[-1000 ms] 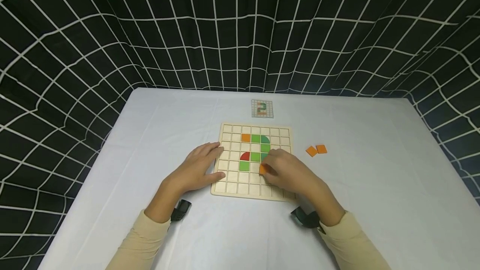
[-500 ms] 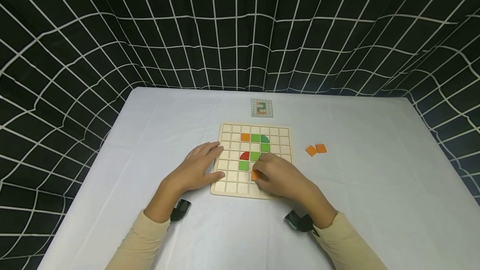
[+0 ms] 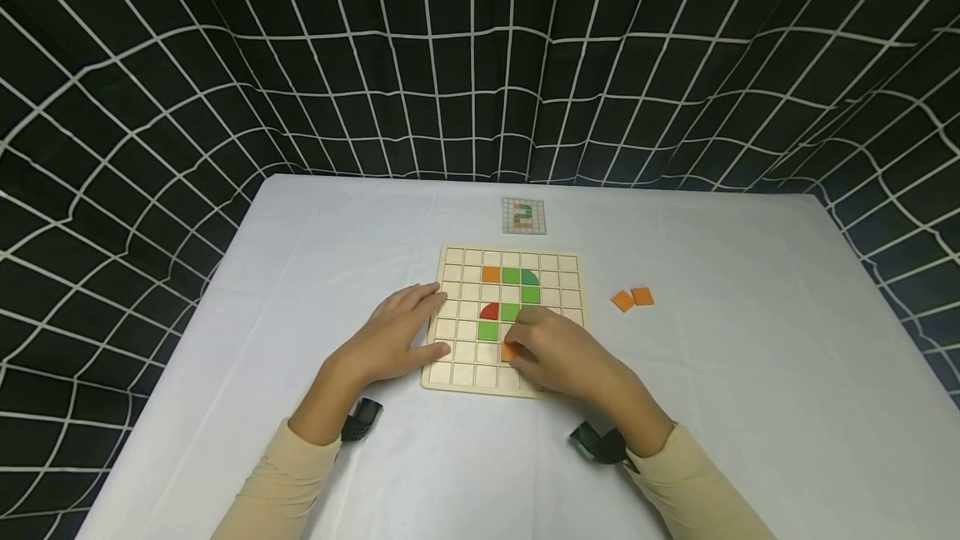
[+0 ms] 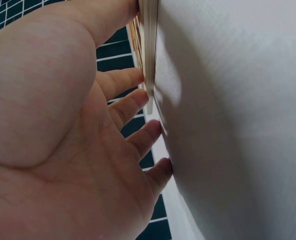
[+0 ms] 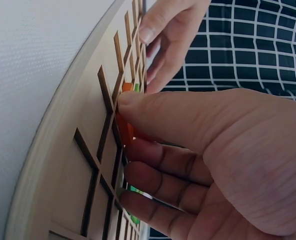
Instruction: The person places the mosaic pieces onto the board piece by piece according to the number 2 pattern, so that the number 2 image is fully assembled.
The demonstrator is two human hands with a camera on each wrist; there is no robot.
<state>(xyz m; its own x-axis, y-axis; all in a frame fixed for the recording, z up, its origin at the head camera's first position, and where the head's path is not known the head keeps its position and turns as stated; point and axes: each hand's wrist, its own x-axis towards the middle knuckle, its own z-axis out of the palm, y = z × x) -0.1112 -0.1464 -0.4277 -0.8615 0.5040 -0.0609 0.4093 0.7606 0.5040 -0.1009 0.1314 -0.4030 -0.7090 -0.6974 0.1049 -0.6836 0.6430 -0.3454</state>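
Note:
A wooden grid board lies mid-table with flat coloured tiles in some of its cells. My right hand pinches an orange square tile low over the grid, thumb and fingertips right at the cells. In the right wrist view the orange tile shows between thumb and fingers. My left hand lies with straight, spread fingers at the board's left edge, its thumb on the rim. Set in the board are an orange square, a red quarter-round tile, several green squares and a dark green quarter-round.
Two loose orange square tiles lie on the white cloth right of the board. Behind the board is a small card with a coloured grid pattern. A black curtain with white grid lines surrounds the table.
My right hand has moved left and slightly toward me over the board with the orange tile, then stayed nearly still over the last half second. The left hand has not moved.

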